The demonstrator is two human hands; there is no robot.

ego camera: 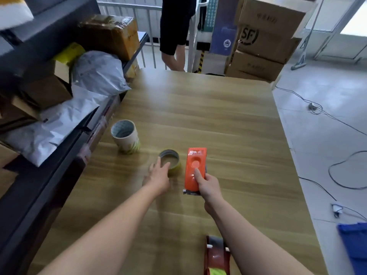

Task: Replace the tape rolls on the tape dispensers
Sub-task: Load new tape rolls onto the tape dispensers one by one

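An orange tape dispenser [195, 169] lies flat on the wooden table [228, 120]. My right hand [209, 185] grips its near end, thumb pressed on top. Just left of it sits a small, nearly used-up tape roll [171, 162]; the straight fingers of my left hand [157, 175] touch its near rim. A tall stack of fresh tape rolls [125, 139] stands upright further left. A second, dark red dispenser [217, 257] with tape in it lies at the table's near edge, partly hidden by my right forearm.
Shelving along the left holds cardboard boxes [111, 36] and grey mailer bags [95, 72]. Stacked cartons [266, 36] stand beyond the table's far right corner. A person's legs [174, 48] are behind the table. Cables [337, 171] run over the floor on the right.
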